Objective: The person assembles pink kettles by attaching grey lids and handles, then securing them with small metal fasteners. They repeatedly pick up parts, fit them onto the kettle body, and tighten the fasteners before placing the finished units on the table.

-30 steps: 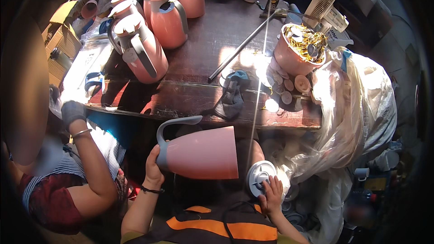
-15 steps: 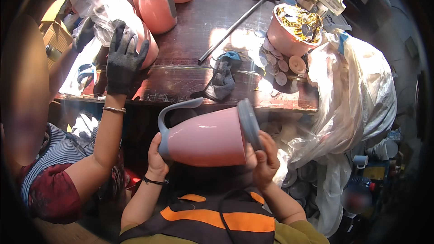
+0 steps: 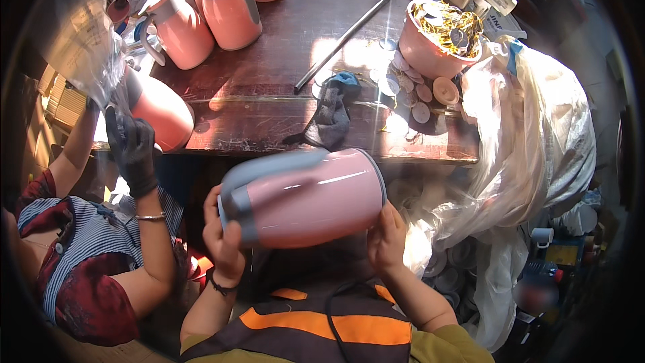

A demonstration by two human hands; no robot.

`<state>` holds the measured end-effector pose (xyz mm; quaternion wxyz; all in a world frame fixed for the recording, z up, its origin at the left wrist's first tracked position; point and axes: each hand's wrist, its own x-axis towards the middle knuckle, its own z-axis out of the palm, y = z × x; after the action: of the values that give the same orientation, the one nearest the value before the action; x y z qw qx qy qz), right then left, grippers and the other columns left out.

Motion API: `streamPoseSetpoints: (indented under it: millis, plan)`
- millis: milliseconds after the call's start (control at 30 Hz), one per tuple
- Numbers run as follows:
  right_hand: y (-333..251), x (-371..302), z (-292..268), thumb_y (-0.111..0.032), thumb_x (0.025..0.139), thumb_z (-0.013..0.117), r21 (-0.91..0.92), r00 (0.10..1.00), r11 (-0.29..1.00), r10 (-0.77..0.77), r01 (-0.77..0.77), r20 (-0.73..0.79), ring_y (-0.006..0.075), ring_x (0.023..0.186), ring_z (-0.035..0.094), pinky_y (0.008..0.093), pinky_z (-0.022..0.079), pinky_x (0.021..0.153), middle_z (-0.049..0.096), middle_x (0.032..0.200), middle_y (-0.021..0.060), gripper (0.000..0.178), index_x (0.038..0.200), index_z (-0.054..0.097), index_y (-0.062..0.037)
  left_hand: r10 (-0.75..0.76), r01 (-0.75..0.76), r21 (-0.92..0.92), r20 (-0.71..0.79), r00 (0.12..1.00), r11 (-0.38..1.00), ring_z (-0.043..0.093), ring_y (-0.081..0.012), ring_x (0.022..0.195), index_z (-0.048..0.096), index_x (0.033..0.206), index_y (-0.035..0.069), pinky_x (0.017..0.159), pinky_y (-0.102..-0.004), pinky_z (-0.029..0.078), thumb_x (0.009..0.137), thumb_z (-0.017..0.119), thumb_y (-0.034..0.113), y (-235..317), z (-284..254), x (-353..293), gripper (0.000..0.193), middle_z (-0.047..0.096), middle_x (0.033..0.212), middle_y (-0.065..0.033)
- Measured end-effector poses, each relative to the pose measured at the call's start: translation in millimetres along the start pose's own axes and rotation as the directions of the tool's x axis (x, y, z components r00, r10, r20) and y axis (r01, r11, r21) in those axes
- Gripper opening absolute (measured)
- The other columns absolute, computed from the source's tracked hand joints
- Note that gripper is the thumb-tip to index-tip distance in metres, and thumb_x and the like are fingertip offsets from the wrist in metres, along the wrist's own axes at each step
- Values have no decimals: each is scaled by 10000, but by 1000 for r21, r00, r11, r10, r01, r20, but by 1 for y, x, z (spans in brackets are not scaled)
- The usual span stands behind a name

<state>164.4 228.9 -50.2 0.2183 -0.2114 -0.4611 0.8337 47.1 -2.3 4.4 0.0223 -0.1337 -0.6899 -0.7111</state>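
Jug (image 3: pixel 316 195), pink, lies on its side in the head view, held between both hands just off the near edge of the desk (image 3: pixel 269 81). The grip of the left hand (image 3: pixel 225 249) is wrapped around the grey neck end. The grip of the right hand (image 3: pixel 388 238) bears against the base end; its fingers are partly hidden, so their closure cannot be told. Change: the grey base cap (image 3: pixel 377 169), tilted at the open end half a second earlier, now shows as a thin rim along the pink wall. The handle (image 3: pixel 269 168) is blurred, which suggests rotation. Assessment: the cap appears seated and the step in hand is probably tightening; full locking cannot be confirmed.
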Motion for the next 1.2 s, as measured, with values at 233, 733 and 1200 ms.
streamPoseSetpoints:
  millis: [233, 733, 1200]
  plan:
    - [-13, 17, 8, -185, 983, 514, 108, 999, 993, 47, -45, -16, 194, 1097, 575, 318, 453, 955, 617, 1167, 101, 359, 1272, 528, 27, -365, 418, -164, 276, 889, 893, 458, -252, 1259, 487, 1329, 32, 1047, -449, 361, 972, 408, 548, -3, -12, 22, 633, 476, 1365, -147]
    - [4, 8, 7, -115, 969, 533, 15, 993, 994, -109, 108, 47, 192, 1081, 589, 349, 464, 953, 610, 1181, 105, 317, 1257, 510, 16, -375, 440, -201, 293, 879, 875, 558, -218, 1149, 343, 1378, 73, 871, -386, 548, 842, 575, 49, -25, -23, 26, 584, 497, 1261, -88]
    - [7, -7, 8, -295, 966, 545, -35, 527, 569, 782, -822, 332, 147, 981, 607, 306, 497, 834, 655, 1089, 49, 305, 1127, 617, -47, -106, 125, -226, 95, 990, 966, 592, -119, 731, 572, 950, 34, 660, -240, 479, 862, 631, 128, 0, -22, 61, 142, 610, 850, -42]
